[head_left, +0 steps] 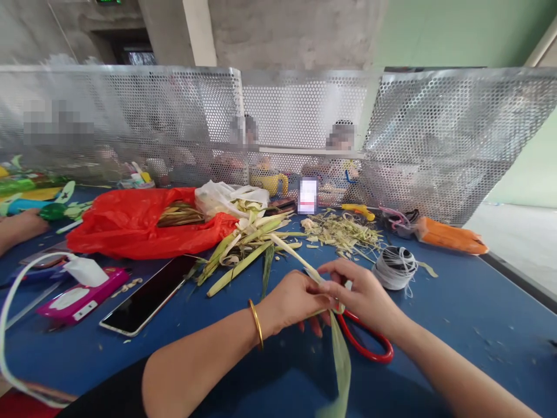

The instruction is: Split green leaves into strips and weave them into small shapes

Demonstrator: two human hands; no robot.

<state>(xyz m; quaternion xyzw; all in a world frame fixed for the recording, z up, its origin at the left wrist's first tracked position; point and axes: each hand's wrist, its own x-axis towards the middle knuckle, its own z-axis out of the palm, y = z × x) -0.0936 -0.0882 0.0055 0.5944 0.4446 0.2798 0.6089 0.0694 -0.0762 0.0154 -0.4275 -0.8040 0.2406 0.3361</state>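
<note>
My left hand [292, 301] is closed, pinching a pale corn husk strip [341, 355], one end of which points up and away while a wide piece hangs down over the table edge side. My right hand [359, 290] meets it there, thumb and fingers closed on the same husk. Just where they grip is partly covered by the fingers. Under my right hand lie scissors with red handles [378, 355], their blades hidden. A ball of grey-white string [395, 268] stands right of my right hand. Beyond my left hand lies a pile of husk leaves [241, 255].
On the blue table [456, 325] are a red plastic bag [126, 226], a large phone [148, 297], a pink power strip [82, 296] with a white cable, husk shreds [343, 233] and an orange packet [452, 237]. A perforated divider [174, 116] runs behind. Another person's hand [24, 226] is at left.
</note>
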